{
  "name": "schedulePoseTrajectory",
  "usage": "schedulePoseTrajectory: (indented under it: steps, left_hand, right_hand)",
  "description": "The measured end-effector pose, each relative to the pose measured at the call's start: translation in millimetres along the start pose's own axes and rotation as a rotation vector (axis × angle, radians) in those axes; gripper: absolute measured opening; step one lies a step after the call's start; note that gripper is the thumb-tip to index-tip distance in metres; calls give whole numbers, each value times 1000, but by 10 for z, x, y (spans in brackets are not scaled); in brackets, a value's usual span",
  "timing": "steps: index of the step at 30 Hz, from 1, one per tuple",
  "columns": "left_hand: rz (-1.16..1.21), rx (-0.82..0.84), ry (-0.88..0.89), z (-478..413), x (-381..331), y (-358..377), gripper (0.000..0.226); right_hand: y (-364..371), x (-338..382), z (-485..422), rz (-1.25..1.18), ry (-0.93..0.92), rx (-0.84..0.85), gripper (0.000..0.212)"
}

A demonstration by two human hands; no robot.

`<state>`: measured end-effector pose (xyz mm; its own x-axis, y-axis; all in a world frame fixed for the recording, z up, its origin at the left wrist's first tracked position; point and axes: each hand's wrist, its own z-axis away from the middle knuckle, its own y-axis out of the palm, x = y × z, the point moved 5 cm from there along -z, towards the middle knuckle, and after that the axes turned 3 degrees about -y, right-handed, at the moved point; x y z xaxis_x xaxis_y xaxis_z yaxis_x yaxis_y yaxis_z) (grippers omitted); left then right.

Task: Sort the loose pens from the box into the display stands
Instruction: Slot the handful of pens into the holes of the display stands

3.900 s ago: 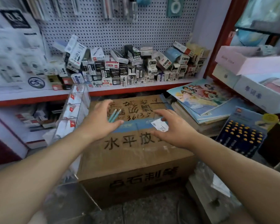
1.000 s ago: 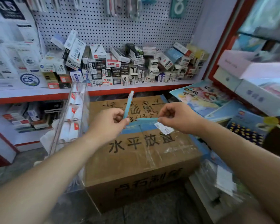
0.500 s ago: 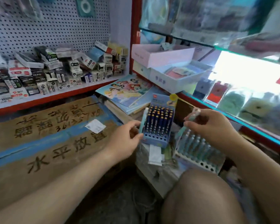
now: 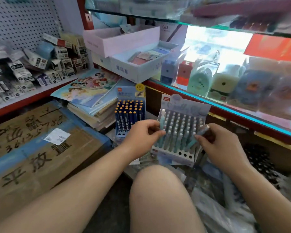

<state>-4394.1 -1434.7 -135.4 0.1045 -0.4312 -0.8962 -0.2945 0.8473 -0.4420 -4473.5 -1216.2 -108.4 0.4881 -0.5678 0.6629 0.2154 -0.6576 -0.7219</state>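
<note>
Fingers, left hand (image 4: 142,134): thumb and fingertips pinched shut on a pale teal pen (image 4: 162,119), held at its lower barrel.
Fingers, right hand (image 4: 216,145): curled closed round a second teal pen (image 4: 202,132); only its upper end shows past the knuckles.
Cardboard box (image 4: 40,153): far left, flaps closed, paper label on top. Well apart from both hands. No loose pens visible on it.
Navy stand (image 4: 129,113): left of centre, near full, orange-capped pens. Two empty holes at its front edge. Not in play.
Pale stand (image 4: 180,132): between the hands, on the clutter in front of the knee. Rows mostly filled with matching teal pens. Three empty holes at front right; the rest of the front row is hidden by the hands.
Left pen axis: near upright, cap end up, lower end down at the stand's left edge. Cannot tell if the tip is seated in a hole.
Right pen axis: tilted, top end pointing up and right, lower end down-left toward the stand. Tip hidden.
Step (judgement): slotting both pens into the pale stand.
Risk 1: left pen is at a crowded edge; if pushed down off a hole it can jam against neighbours and knock them askew.
Risk 2: right pen goes in slanted; the tilt can catch the hole rim and tip the light card stand, which sits on uneven plastic wrap.
Risk 3: both hands busy, nothing braces the stand.
</note>
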Motion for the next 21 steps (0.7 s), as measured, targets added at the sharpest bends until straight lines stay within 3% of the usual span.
schedulePoseTrajectory:
  steps: [10, 21]
  left_hand:
    - [4, 31, 22, -107, -97, 201, 10]
    - [-22, 72, 36, -177, -277, 174, 12]
  right_hand:
    - [300, -141, -51, 84, 43, 42, 5]
    - [555, -227, -44, 181, 101, 9, 24]
